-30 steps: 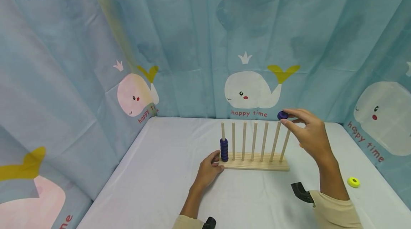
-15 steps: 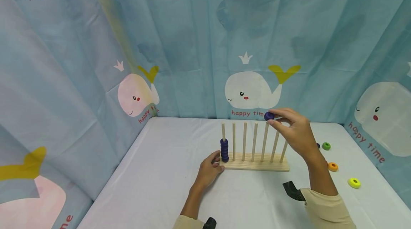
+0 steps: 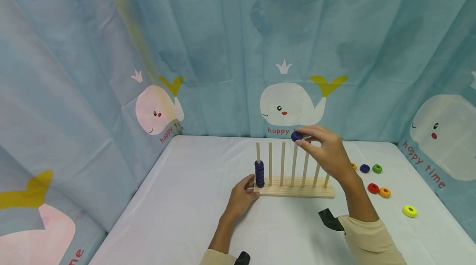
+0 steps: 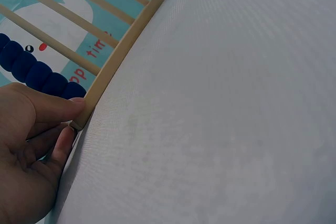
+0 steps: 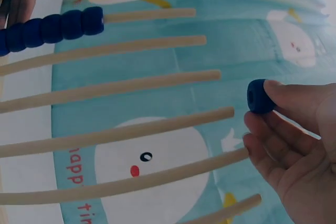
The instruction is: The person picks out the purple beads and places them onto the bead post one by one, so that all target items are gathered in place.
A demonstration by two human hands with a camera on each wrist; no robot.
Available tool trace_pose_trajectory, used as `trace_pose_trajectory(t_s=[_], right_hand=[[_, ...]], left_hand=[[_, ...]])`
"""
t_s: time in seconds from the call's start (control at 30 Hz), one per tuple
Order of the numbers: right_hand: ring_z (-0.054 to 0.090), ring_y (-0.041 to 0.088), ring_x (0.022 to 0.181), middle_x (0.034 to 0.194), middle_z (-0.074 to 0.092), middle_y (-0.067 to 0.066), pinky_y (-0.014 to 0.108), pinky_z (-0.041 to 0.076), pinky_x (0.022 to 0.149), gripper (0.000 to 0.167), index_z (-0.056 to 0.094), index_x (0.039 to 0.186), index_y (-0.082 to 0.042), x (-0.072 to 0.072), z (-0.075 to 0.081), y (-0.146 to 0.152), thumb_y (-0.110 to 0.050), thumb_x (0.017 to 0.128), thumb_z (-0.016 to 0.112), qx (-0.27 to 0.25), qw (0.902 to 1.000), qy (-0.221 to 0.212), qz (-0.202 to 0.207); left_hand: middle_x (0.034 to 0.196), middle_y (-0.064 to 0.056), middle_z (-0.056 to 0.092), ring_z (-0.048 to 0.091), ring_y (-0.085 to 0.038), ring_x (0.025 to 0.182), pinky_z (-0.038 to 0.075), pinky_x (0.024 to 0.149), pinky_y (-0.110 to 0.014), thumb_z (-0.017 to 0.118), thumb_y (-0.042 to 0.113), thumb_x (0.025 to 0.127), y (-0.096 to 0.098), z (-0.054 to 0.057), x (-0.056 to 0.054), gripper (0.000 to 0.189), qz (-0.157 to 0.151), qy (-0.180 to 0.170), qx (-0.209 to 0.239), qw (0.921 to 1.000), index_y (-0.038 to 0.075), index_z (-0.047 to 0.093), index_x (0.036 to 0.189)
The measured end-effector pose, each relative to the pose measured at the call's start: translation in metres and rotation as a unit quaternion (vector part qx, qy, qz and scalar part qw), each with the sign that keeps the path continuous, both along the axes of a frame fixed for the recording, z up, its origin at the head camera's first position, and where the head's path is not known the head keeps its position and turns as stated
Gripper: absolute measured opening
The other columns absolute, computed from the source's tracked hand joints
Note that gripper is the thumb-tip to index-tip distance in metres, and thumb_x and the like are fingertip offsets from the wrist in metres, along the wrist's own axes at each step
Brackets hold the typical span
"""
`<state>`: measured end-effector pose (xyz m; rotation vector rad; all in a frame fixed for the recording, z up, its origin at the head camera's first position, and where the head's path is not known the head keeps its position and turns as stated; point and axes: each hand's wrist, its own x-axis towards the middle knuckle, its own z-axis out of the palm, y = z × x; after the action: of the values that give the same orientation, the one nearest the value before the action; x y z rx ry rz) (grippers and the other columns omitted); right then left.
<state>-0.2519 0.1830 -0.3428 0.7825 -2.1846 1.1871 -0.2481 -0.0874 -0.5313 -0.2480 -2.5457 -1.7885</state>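
Note:
A wooden bead rack (image 3: 297, 191) with several upright pegs stands on the white table. Its leftmost peg carries a stack of dark blue beads (image 3: 259, 175), with bare peg showing above. My left hand (image 3: 239, 199) grips the left end of the base, thumb and fingers closed on the corner in the left wrist view. Between thumb and fingertips, my right hand (image 3: 329, 153) pinches one dark blue bead (image 5: 260, 96). That bead is level with the peg tops, overlapping the fourth peg's tip in the head view; the right wrist view shows a gap between them.
Loose beads lie on the table to the right: a blue one (image 3: 365, 169), a green one (image 3: 377, 169), a red one (image 3: 373, 188), an orange one (image 3: 384, 192) and a yellow one (image 3: 410, 211). A blue whale-print curtain (image 3: 223, 104) hangs behind the table.
My right hand has moved left along the peg tops with the blue bead, uncovering loose beads on the right. The left hand and the rack have stayed in place.

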Motion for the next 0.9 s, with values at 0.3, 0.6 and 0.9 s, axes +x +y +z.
trace_pose_trajectory(t_s=[0.3, 0.6, 0.9], right_hand=[[0.062, 0.011, 0.098, 0.115, 0.064, -0.006, 0.020, 0.051, 0.075, 0.032, 0.068, 0.120, -0.017, -0.002, -0.002, -0.013, -0.018, 0.088, 0.073, 0.032, 0.9995, -0.005, 0.000], [0.061, 0.009, 0.097, 0.111, 0.065, -0.008, 0.023, 0.054, 0.078, 0.032, 0.068, 0.120, -0.015, -0.003, -0.001, -0.025, -0.018, 0.089, 0.072, 0.036, 0.9989, 0.000, 0.029], [0.060, 0.008, 0.092, 0.111, 0.065, -0.009, 0.026, 0.053, 0.072, 0.033, 0.068, 0.121, -0.019, -0.005, 0.002, -0.036, -0.022, 0.089, 0.072, 0.037, 0.9989, -0.007, 0.027]], left_hand=[[0.130, -0.009, 0.058, 0.056, -0.021, 0.116, 0.050, 0.094, -0.027, 0.072, 0.005, 0.084, -0.001, -0.001, 0.000, 0.062, -0.003, 0.007, -0.002, 1.0000, 0.010, 0.049, 0.142], [0.128, -0.005, 0.059, 0.057, -0.016, 0.114, 0.050, 0.093, -0.024, 0.072, 0.005, 0.084, 0.000, 0.001, 0.000, 0.063, 0.005, 0.001, -0.007, 1.0000, 0.012, 0.049, 0.143], [0.126, -0.006, 0.060, 0.058, -0.018, 0.112, 0.050, 0.093, -0.026, 0.073, 0.006, 0.083, 0.000, 0.001, 0.000, 0.062, 0.007, 0.006, -0.006, 0.9999, 0.011, 0.050, 0.141]])
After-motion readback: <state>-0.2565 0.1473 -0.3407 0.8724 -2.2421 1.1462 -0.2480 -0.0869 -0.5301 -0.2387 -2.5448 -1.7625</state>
